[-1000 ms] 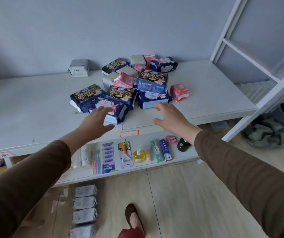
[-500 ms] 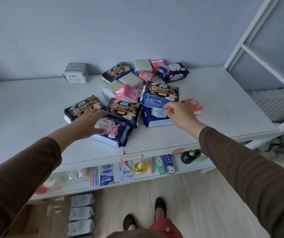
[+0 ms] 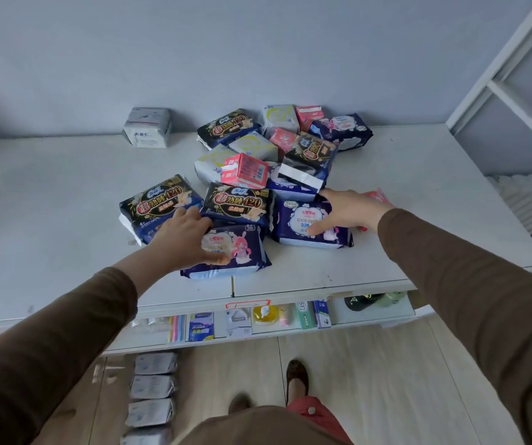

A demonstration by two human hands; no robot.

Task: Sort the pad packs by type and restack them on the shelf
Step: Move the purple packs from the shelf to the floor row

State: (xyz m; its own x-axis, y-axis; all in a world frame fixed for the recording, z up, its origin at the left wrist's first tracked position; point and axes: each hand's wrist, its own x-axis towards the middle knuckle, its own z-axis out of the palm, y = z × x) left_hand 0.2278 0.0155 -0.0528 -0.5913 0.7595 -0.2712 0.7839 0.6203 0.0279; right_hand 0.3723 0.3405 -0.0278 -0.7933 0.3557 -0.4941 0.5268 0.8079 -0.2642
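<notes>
Head view shows sorting barely begun: the packs lie in a mixed heap on the white shelf top (image 3: 65,200). The left hand (image 3: 184,239) rests with spread fingers on the purple plastic pack printed with a pink-haired cartoon girl (image 3: 229,252); the right hand (image 3: 345,210) lies spread on the matching purple pack with a white cloud label (image 3: 303,226). Next, likely, each hand must curl round its pack and bring the pair together.

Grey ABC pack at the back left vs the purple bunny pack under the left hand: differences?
The grey ABC pack is pale and plain, the purple bunny pack dark with a pink cartoon. ABC pack sits alone by the wall, untouched; bunny pack is nearest the edge, under the left hand. Both rest on the shelf.
</notes>
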